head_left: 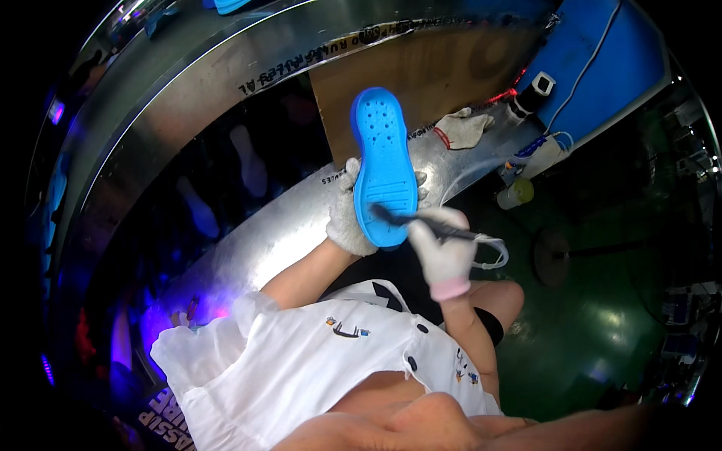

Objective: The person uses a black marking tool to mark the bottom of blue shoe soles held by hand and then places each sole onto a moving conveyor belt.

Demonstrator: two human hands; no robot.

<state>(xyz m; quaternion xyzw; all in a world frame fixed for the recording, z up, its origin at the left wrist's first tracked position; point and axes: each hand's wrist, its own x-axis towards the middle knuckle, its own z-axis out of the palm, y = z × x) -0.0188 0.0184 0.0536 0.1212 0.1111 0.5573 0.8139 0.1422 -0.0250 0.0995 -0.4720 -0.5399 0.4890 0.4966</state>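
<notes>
A bright blue shoe sole [385, 161], with small holes near its far end and ridges across its middle, stands out in front of me. My left hand [350, 214], in a pale knit glove, grips the sole from beneath, with fingertips showing at its right edge. Over the near part of the sole, my right hand [440, 244], gloved in white with a pink cuff, holds a black brush [436, 225] in closed fingers. The brush's dark head is at the ridged surface, blurred by motion; whether it touches cannot be told. A pale thin hose [492, 255] loops from its handle end.
Beyond the sole run a metal bench edge [301, 214] and a brown cardboard sheet [421, 83]. A spare white glove [462, 129] lies there, near a black-and-white device [535, 92]. A yellow-capped container [515, 193] is at the right. More soles [248, 161] sit in the dark recess leftward.
</notes>
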